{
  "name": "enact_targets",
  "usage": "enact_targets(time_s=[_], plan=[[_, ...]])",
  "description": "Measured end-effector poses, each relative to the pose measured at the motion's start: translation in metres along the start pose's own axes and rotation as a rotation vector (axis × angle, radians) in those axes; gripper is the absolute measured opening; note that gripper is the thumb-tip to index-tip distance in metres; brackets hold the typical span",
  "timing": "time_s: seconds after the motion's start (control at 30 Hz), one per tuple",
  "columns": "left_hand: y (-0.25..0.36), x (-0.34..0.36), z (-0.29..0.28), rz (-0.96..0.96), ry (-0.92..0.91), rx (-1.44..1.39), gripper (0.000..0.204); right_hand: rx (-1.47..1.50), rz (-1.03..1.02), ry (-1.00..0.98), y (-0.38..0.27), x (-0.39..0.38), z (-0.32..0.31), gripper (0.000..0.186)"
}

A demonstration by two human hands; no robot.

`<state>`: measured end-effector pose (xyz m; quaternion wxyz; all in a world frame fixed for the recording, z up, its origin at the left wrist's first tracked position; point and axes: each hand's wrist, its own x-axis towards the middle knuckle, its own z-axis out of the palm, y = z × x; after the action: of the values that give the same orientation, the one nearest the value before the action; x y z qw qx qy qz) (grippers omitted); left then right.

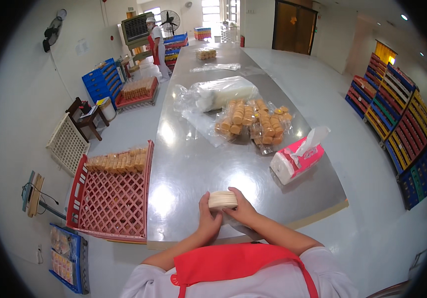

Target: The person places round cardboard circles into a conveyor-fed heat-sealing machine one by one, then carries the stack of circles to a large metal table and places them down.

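"Position first, please: what is where?"

"At the near end of a long steel table [181,164], 2 bare hands meet around a small, rounded cream bundle [222,200], ridged with fine layers. The left hand [209,217] grasps its left end and the right hand [243,207] grasps its right end."

"Which way does it lie?"

"Its long axis and layer lines run left to right, from hand to hand, crossing the length of the table. It is straight ahead of the person's red apron [238,260], with both thumbs on its near side. Neither hand is nearer; both touch it."

"Does it rest on the table?"

"I cannot tell from this angle."

"And around the hands?"

"Ahead and to the right, nearer the right hand, is a pink and white tissue pack [297,158] with a sheet sticking up. Just beyond it are clear bags of golden-brown baked pieces [272,130], then a heap of clear plastic [226,93]. Left of the table, on the left hand's side, a red crate [149,188] holds a row of bagged baked goods [116,162] along its far edge."
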<state>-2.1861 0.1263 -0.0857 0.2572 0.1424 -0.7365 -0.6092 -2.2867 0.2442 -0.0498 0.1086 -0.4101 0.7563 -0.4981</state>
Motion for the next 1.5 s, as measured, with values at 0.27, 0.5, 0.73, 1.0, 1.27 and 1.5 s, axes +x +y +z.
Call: enact_targets(time_s=[0.27, 0.5, 0.73, 1.0, 1.27, 1.5], plan=[[0.023, 0.070, -0.006, 0.018, -0.210, 0.157, 0.062, 0.356, 0.273, -0.018, 0.005, 0.029, -0.038, 0.084], [0.025, 0.155, 0.046, -0.515, -0.486, -0.442, 0.055, -0.026, 0.263, 0.322, 0.004, 0.033, -0.098, 0.077], [0.011, 0.181, 0.100, -0.460, -0.471, 0.067, 0.059, -0.466, -0.118, 0.885, 0.053, -0.020, -0.187, 0.045], [0.013, 0.200, 0.137, -0.225, -0.468, 0.508, 0.058, -0.230, 0.248, 0.888, 0.144, -0.011, -0.219, 0.049], [0.012, 0.205, 0.125, -0.185, -0.482, 0.678, 0.060, -0.201, 0.286, 0.919, 0.124, -0.003, -0.185, 0.056], [0.002, 0.204, 0.112, -0.291, -0.377, 0.399, 0.070, 0.342, 0.143, 1.158, 0.091, -0.026, -0.157, 0.041]])
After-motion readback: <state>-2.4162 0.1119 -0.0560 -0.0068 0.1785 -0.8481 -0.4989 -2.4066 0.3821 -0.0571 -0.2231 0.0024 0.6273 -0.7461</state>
